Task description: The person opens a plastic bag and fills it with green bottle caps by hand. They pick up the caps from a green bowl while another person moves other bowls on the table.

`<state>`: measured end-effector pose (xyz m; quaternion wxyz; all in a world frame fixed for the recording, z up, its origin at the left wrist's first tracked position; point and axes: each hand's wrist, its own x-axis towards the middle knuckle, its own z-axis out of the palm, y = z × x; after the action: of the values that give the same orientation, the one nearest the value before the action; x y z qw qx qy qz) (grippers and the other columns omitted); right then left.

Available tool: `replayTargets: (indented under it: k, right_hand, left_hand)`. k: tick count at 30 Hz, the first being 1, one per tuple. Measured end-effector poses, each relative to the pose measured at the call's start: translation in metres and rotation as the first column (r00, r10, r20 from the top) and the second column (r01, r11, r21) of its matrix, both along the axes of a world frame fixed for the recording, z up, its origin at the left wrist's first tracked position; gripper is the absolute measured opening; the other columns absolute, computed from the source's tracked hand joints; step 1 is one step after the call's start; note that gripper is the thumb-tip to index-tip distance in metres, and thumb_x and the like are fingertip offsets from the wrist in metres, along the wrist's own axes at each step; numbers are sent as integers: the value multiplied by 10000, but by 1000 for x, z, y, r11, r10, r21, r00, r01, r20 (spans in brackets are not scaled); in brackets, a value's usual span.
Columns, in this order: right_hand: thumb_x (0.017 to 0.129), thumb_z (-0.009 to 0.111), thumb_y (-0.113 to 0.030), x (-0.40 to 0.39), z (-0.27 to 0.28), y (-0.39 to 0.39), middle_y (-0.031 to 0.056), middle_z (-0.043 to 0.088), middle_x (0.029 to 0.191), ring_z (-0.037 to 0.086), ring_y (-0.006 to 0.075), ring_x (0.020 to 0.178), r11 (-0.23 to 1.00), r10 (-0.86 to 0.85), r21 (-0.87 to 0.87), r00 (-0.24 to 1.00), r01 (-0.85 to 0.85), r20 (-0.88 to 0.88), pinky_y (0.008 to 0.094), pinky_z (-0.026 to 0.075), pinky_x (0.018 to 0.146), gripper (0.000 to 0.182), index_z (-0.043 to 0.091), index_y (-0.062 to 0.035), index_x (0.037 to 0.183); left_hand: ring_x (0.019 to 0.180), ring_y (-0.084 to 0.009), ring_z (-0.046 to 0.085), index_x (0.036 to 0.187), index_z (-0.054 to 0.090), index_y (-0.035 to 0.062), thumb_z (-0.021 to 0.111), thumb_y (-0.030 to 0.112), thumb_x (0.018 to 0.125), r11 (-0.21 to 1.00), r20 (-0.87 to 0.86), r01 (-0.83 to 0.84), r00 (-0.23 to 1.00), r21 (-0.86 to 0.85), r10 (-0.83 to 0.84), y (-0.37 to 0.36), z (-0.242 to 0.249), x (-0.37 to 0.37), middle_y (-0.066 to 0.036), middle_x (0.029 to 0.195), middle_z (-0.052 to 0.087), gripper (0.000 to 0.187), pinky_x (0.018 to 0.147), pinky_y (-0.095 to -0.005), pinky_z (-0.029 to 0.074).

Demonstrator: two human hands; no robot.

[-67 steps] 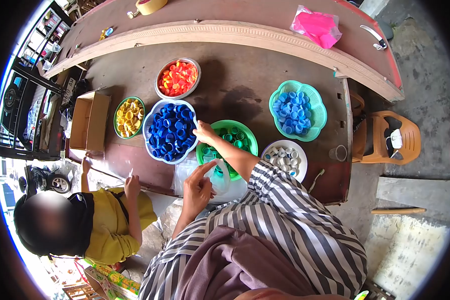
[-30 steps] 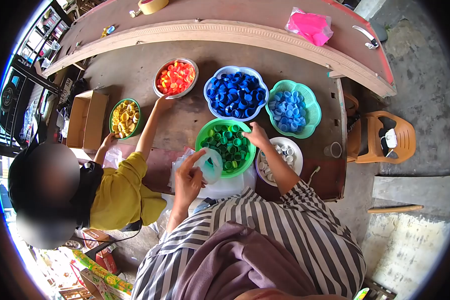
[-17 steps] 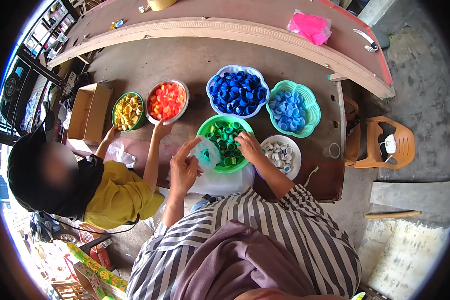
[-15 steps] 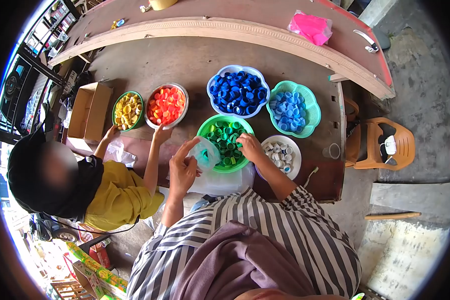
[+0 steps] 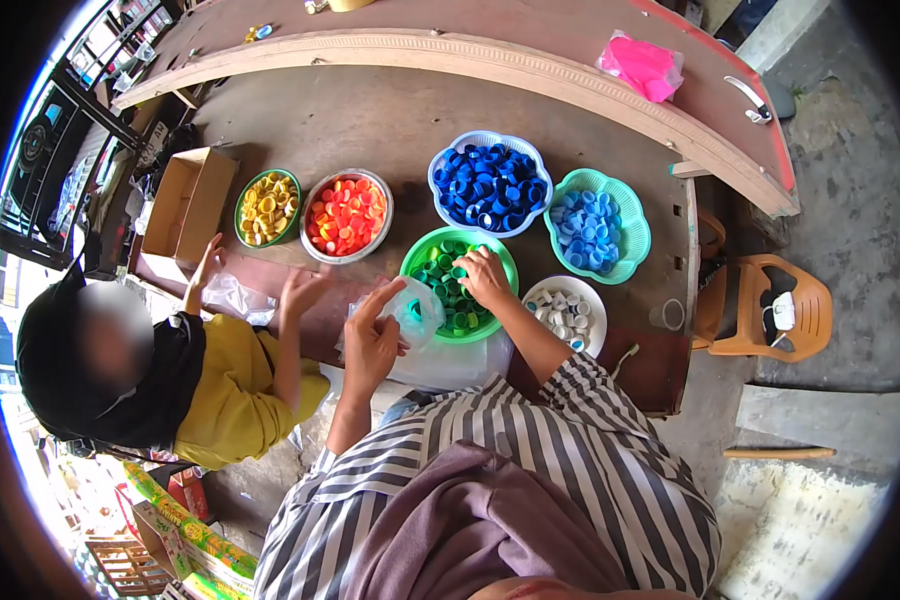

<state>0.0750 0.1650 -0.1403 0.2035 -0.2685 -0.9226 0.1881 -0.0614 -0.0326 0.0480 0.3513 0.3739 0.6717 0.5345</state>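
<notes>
My left hand (image 5: pixel 372 345) holds a clear plastic bag (image 5: pixel 416 312) at the left rim of the green basket (image 5: pixel 510 268). Green bottle caps (image 5: pixel 460 318) fill that basket. My right hand (image 5: pixel 484 277) reaches in over its right side, fingers bent down on the caps; what they grip, if anything, is hidden. A white bowl of white caps (image 5: pixel 562 312) stands just right of the basket, beside my right forearm. Behind are a basket of dark blue caps (image 5: pixel 489 187) and a turquoise basket of light blue caps (image 5: pixel 585 230).
At the left, a co-worker in a yellow top (image 5: pixel 232 390) has both hands near a bowl of red-orange caps (image 5: pixel 345 217) and a basket of yellow caps (image 5: pixel 268 209). A cardboard box (image 5: pixel 190 208), a clear cup (image 5: pixel 667 315) and an orange chair (image 5: pixel 815 305) are around.
My right hand has shifted slightly up and left over the green caps. The co-worker's hands have come away from the red-orange and yellow containers. The whole view has shifted a little.
</notes>
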Motion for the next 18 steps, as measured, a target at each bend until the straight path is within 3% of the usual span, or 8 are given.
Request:
replayTargets:
  k: [3, 4, 5, 6, 8, 9, 11, 18]
  right_hand:
    - [762, 732, -126, 3, 3, -2, 91, 675, 907, 603, 270, 844, 970, -85, -238, 987, 50, -137, 410, 489, 785, 276, 673, -95, 1030]
    - [828, 693, -160, 7, 4, -6, 115, 693, 904, 632, 201, 837, 877, -165, -477, 967, 55, -194, 352, 499, 761, 254, 667, -84, 1069]
    - [887, 654, -204, 13, 7, -7, 98, 697, 991, 621, 127, 915, 642, -232, -765, 938, -51, -257, 284, 490, 776, 283, 644, -70, 1136]
    - [910, 625, -209, 22, 11, -7, 85, 692, 1028, 610, 111, 928, 459, -257, -869, 909, -184, -328, 270, 484, 787, 297, 623, -61, 1168]
    - [955, 552, -225, 41, 19, -13, 75, 665, 1145, 598, 112, 972, 124, -341, -936, 871, -330, -352, 260, 460, 849, 335, 572, -45, 1237]
    - [955, 552, -225, 47, 24, -15, 75, 665, 1145, 598, 112, 972, 129, -351, -937, 868, -326, -350, 260, 460, 849, 335, 572, -45, 1237]
    - [956, 541, -255, 58, 36, -20, 86, 656, 1168, 596, 114, 992, -90, -403, -880, 825, -466, -395, 268, 439, 889, 352, 575, -59, 1246]
    - [966, 502, -345, 88, 71, -38, 106, 626, 1209, 585, 135, 1007, -150, -488, -814, 758, -561, -432, 283, 428, 915, 478, 532, -16, 1311]
  left_hand:
    - [540, -85, 605, 1246, 582, 5, 422, -113, 791, 1000, 17, -3, 1000, 7, 3, 0, 1, 1, -120, 1177, 610, 496, 472, -220, 505]
    - [541, -87, 606, 1248, 581, 4, 424, -114, 793, 1000, 7, 1, 1000, 10, -1, 0, 1, 1, -120, 1173, 611, 496, 472, -220, 505]
    - [541, -89, 608, 1250, 579, 4, 425, -114, 794, 1000, -3, 7, 1000, 13, -7, 1, 1, 2, -120, 1170, 611, 496, 472, -221, 505]
    - [541, -89, 608, 1250, 579, 4, 425, -114, 794, 1000, 1, 13, 1000, 14, -13, 2, 2, 3, -120, 1170, 611, 496, 472, -221, 505]
    - [543, -94, 613, 1253, 578, 6, 429, -111, 799, 999, 0, 34, 999, 29, -34, 5, 2, 6, -117, 1155, 615, 492, 470, -222, 503]
    - [543, -94, 613, 1253, 578, 6, 429, -111, 799, 999, 3, 45, 999, 30, -45, 8, 3, 7, -117, 1155, 615, 492, 470, -222, 503]
    - [541, -103, 619, 1253, 580, 8, 431, -107, 803, 997, -25, 77, 997, 21, -77, 13, 5, 10, -119, 1144, 619, 488, 468, -227, 503]
    - [526, -120, 624, 1252, 582, 12, 445, -93, 795, 984, -85, 177, 981, -3, -177, 30, 12, 19, -142, 1143, 625, 489, 464, -242, 500]
